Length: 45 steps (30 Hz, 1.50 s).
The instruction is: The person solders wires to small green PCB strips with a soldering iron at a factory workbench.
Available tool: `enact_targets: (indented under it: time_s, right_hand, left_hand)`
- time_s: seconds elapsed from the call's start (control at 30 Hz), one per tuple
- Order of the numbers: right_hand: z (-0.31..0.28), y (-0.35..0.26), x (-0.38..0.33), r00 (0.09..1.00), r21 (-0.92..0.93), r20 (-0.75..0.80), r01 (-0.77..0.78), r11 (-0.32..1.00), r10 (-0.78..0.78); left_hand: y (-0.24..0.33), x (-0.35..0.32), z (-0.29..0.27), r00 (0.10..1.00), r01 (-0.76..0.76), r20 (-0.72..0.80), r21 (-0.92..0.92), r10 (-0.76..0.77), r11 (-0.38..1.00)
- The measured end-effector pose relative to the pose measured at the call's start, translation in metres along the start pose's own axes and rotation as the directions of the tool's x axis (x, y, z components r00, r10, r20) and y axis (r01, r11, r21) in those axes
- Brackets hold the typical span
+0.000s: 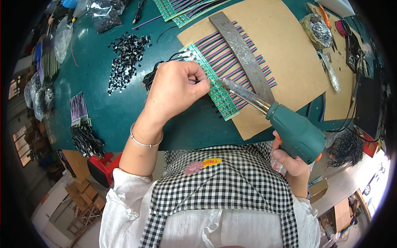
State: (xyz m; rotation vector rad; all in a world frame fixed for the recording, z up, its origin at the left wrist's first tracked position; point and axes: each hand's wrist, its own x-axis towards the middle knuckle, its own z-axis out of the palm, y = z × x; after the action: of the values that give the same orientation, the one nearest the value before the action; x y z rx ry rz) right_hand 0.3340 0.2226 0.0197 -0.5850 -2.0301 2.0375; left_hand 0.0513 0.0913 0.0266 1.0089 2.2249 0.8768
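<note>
My left hand (171, 91) is closed in a pinch on a thin black wire (192, 80), over the edge of a green circuit board panel (225, 103). My right hand (292, 163) grips a green soldering gun (295, 132), whose metal tip meets the panel just right of my left fingertips. Rows of coloured wires (215, 56) run from the panel's far side. Across them lies a flat grey metal bar (242, 51). Beneath is a brown board (297, 68). Part of the panel is hidden by my left hand.
A heap of small black parts (128, 58) lies at left on the green table (95, 41). Bundled wired boards (80, 111) rest near its left edge. More green panels (167, 9) are at the back. At right stand a foil-wrapped bowl (316, 31) and a solder spool (342, 27).
</note>
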Motion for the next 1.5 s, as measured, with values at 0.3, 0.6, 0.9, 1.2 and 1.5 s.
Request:
enact_targets:
  time_s: [0.3, 0.6, 0.9, 1.2, 1.5]
  right_hand:
    - [-0.002, -0.003, 0.008, 0.995, -0.113, 0.048, 0.097, 0.989, -0.092]
    - [0.003, -0.013, 0.016, 0.986, -0.466, 0.009, 0.152, 0.872, -0.166]
    - [0.001, -0.009, 0.007, 0.992, 0.106, -0.124, -0.004, 0.994, 0.017]
    - [-0.005, 0.004, -0.001, 0.999, -0.009, 0.035, -0.027, 1.0, 0.027]
    - [0.013, -0.02, 0.02, 0.944, -0.046, -0.323, 0.057, 0.997, -0.069]
  left_hand:
    - [0.006, 0.005, -0.003, 0.999, 0.021, 0.041, 0.047, -0.023, 0.999]
    - [0.005, 0.004, -0.001, 0.998, 0.042, 0.041, 0.023, -0.043, 0.999]
    - [0.002, 0.003, 0.002, 0.999, 0.028, 0.04, -0.005, -0.027, 1.0]
    - [0.002, 0.002, 0.001, 0.999, 0.025, 0.037, -0.005, -0.024, 1.0]
    - [0.008, 0.004, 0.0, 0.998, 0.052, 0.027, 0.051, -0.054, 0.997]
